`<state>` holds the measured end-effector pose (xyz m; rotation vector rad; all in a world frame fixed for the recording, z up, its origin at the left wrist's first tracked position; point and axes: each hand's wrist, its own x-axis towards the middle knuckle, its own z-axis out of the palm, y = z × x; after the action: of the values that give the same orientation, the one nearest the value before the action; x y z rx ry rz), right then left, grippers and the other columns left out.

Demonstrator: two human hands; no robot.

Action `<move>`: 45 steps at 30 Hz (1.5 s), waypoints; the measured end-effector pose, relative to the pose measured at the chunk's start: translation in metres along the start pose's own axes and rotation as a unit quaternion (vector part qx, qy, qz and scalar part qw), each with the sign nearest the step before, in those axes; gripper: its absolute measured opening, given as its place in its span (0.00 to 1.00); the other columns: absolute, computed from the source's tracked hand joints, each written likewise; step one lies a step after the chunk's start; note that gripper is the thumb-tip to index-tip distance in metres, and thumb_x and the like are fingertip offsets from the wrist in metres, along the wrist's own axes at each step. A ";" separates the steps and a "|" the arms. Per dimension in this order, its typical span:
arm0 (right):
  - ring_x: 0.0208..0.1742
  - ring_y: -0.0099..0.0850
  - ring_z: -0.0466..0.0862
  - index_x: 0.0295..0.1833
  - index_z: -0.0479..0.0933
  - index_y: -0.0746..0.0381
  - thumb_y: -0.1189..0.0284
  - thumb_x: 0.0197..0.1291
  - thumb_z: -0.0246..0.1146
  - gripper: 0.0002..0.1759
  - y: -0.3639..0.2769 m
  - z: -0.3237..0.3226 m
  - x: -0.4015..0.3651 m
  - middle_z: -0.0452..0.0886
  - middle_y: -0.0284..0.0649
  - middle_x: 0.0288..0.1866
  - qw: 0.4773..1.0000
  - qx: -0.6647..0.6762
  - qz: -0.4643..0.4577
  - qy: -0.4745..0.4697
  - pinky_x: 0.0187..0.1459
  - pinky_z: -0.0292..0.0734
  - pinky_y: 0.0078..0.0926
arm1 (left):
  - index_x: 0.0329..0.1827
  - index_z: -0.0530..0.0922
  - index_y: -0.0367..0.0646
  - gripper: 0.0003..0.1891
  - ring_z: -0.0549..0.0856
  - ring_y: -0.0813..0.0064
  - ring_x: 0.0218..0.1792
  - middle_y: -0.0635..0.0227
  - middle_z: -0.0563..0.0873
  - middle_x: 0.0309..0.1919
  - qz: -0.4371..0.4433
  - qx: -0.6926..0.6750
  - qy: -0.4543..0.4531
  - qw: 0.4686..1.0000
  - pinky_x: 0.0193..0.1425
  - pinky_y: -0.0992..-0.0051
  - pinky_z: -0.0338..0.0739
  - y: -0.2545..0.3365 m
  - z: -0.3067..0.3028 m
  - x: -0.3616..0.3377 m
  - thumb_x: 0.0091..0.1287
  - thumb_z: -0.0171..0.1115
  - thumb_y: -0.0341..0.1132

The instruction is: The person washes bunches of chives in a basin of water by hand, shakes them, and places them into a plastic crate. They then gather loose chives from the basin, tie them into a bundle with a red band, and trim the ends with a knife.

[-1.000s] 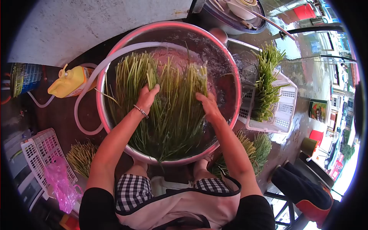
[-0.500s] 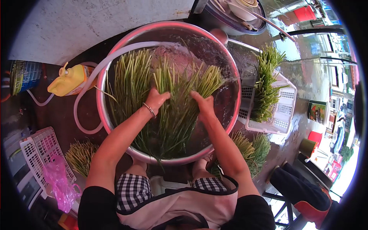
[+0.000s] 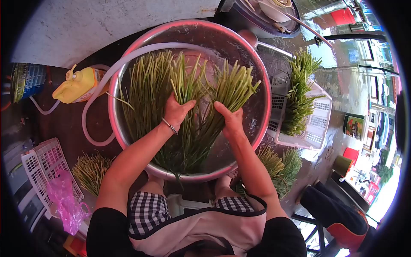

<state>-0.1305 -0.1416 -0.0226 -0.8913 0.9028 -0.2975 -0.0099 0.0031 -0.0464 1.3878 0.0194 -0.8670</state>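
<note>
A large round metal basin [image 3: 266, 107] holds water and long green stalks, with a pale hose [image 3: 128, 58] curving over its rim. My left hand [image 3: 176, 110], with a bracelet on the wrist, grips a bunch of green stalks [image 3: 184, 81], thumb to the right. Around a second bunch [image 3: 235, 85], at the right of the basin, my right hand [image 3: 231, 118] is closed. The lower ends of both bunches come together near the front of the basin. More stalks [image 3: 147, 81] lie at the left, touched by neither hand.
A white crate [image 3: 323, 107] with green stalks stands on the right. Cut stalks [image 3: 90, 171] lie at lower left, beside a white basket [image 3: 38, 165] with a pink bag [image 3: 66, 201]. A yellow jug [image 3: 77, 88] is left; a tub of dishes [image 3: 257, 30] is behind. A person's legs [image 3: 334, 207] show at lower right.
Both bunches have risen a little and moved apart at their upper ends. A gap has opened between them, and the water splashing at the right of the basin has calmed.
</note>
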 end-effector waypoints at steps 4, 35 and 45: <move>0.46 0.30 0.85 0.58 0.76 0.66 0.81 0.53 0.73 0.25 -0.002 0.001 -0.004 0.84 0.38 0.49 0.997 -0.055 -0.049 0.014 0.52 0.81 0.30 | 0.58 0.75 0.40 0.22 0.85 0.75 0.39 0.67 0.84 0.43 -0.007 0.018 0.000 1.000 0.39 0.70 0.83 0.007 0.004 -0.005 0.59 0.68 0.22; 0.40 0.31 0.86 0.60 0.74 0.66 0.72 0.57 0.71 0.26 -0.014 -0.031 -0.012 0.84 0.39 0.43 0.994 -0.036 0.101 -0.003 0.43 0.85 0.33 | 0.56 0.75 0.38 0.23 0.83 0.78 0.43 0.70 0.83 0.46 0.016 0.155 -0.053 0.986 0.51 0.75 0.80 -0.014 -0.012 0.006 0.58 0.72 0.22; 0.42 0.32 0.88 0.58 0.77 0.68 0.75 0.58 0.69 0.21 0.001 -0.036 -0.014 0.87 0.44 0.45 0.990 0.038 0.112 -0.075 0.46 0.86 0.33 | 0.65 0.72 0.37 0.30 0.76 0.66 0.62 0.55 0.76 0.60 0.346 0.394 0.092 0.847 0.67 0.63 0.70 0.036 0.010 -0.027 0.57 0.70 0.26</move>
<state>-0.1672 -0.1526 -0.0270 -0.7234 0.8381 -0.0693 -0.0138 0.0065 -0.0005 2.0415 -0.7262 -0.0920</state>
